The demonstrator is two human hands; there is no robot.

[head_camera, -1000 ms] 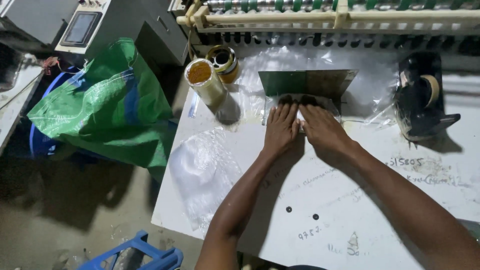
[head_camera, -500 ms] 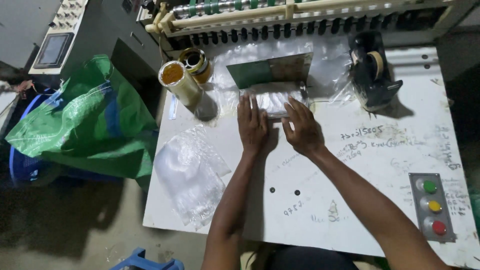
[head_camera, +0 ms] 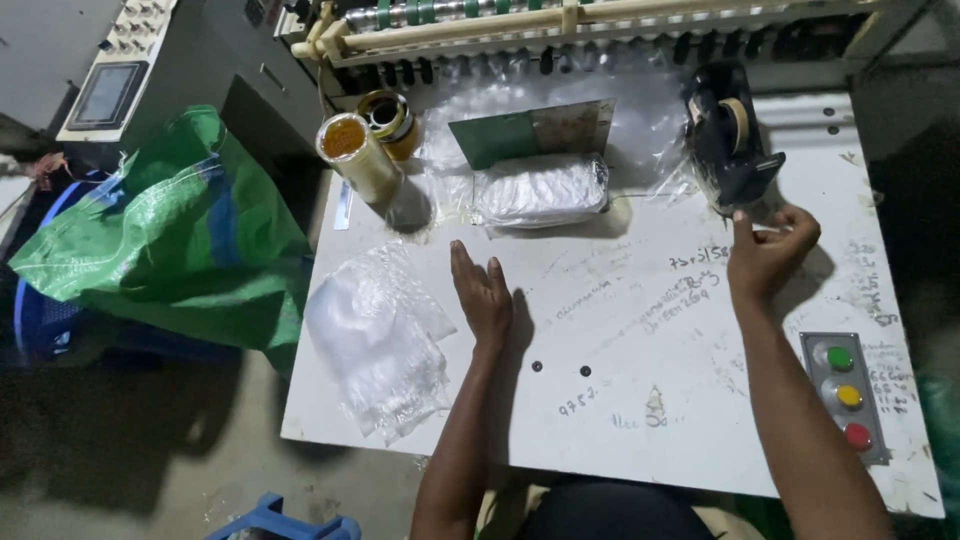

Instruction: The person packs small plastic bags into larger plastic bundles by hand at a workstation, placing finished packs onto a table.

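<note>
So I'm at the taping step I think: my right hand (head_camera: 768, 252) is pinching a bit of tape just beside the black tape dispenser (head_camera: 728, 135), left hand (head_camera: 484, 290) flat and empty on the white table (head_camera: 640, 400). The folded stack of clear bags (head_camera: 540, 188) sits against the green board (head_camera: 530, 130). Next move looks like carrying tape over to it.

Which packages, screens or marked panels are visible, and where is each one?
Wrapped clear-plastic bundle: table back, before green board.
Loose clear bags: left of left hand.
Grey screen: top-left machine.
Button panel: table right; green, yellow, red.
</note>
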